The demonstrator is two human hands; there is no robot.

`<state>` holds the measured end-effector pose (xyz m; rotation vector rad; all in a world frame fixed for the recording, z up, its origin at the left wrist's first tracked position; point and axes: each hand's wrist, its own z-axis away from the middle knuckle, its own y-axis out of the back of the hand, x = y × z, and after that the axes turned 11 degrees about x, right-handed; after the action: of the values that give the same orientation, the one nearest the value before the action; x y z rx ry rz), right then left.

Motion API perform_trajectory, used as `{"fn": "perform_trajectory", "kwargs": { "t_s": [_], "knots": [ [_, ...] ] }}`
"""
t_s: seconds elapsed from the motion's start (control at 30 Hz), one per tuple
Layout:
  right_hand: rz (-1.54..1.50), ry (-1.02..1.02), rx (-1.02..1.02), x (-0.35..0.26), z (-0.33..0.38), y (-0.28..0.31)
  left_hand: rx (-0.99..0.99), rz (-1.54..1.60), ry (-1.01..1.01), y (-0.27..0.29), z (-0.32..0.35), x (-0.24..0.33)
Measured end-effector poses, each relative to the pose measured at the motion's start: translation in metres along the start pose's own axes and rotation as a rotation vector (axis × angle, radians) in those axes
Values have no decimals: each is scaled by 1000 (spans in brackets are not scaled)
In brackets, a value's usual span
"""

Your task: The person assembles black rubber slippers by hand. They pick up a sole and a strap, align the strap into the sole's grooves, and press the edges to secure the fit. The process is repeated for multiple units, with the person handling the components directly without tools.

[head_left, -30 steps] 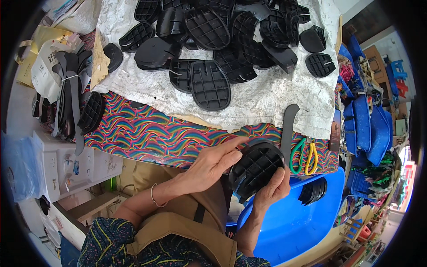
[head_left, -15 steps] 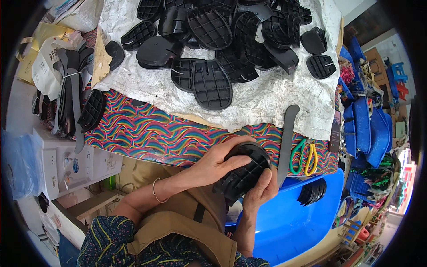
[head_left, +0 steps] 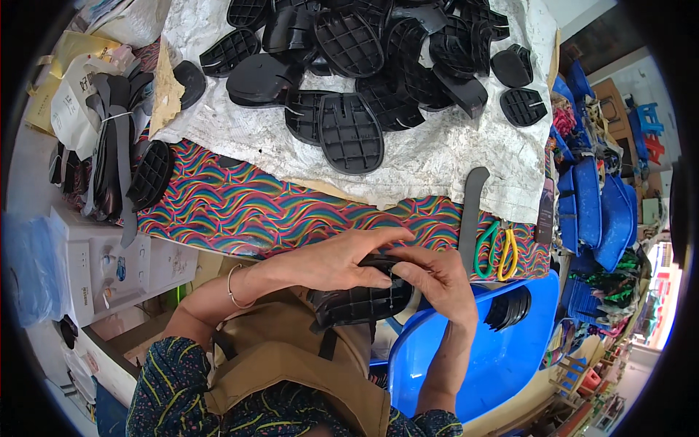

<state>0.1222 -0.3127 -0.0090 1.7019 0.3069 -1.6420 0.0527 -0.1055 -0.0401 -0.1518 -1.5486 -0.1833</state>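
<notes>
A black moulded shoe heel (head_left: pixel 364 304) with a gridded face is held in front of my apron, tilted, between both hands. My left hand (head_left: pixel 338 258) clasps its upper side, with the thumb on the grid and the forefinger stretched past it. The fingers of my right hand (head_left: pixel 440 282) are bent against the heel's right end, thumb and forefinger pinching near the edge. What may lie under those fingertips is hidden. On the table beyond, similar black heels (head_left: pixel 351 135) lie in a loose pile, most with their grids showing.
The heels lie on a worn white sheet (head_left: pixel 429 167) over a patterned tabletop (head_left: pixel 247 207). A dark strip (head_left: pixel 473 211) and scissors with green and yellow handles (head_left: pixel 508 253) lie right. A blue tub (head_left: pixel 473 379) holds several curved black pieces (head_left: pixel 507 307). Tied strips (head_left: pixel 114 153) hang left.
The heel has come down and left and turned on its side. My right hand has shifted from its lower right edge up to its right end. The left hand still holds it.
</notes>
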Motion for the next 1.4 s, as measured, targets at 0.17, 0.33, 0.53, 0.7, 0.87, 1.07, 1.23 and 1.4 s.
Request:
{"fn": "perform_trajectory", "kwargs": {
  "t_s": [0.17, 0.33, 0.53, 0.7, 0.87, 1.07, 1.23, 1.4],
  "knots": [
    [160, 188, 93, 0, 1, -15, -16, 123, 77, 10, 1, 5],
    [84, 213, 314, 15, 7, -37, 80, 48, 60, 10, 3, 1],
    [229, 162, 449, 19, 22, -46, 145, 55, 55, 7, 4, 12],
    [230, 188, 682, 31, 22, -67, 259, 176, 63, -3, 6, 15],
    [2, 86, 895, 29, 19, -94, 378, 237, 76, -10, 9, 14],
    [-401, -3, 925, 26, 15, -101, 470, 260, 112, -17, 10, 13],
    [-484, 11, 636, 32, 21, -59, 481, 207, 40, -12, 6, 8],
    [248, -76, 482, 18, 24, -44, 463, 278, 105, -12, 7, 6]
  ]
}}
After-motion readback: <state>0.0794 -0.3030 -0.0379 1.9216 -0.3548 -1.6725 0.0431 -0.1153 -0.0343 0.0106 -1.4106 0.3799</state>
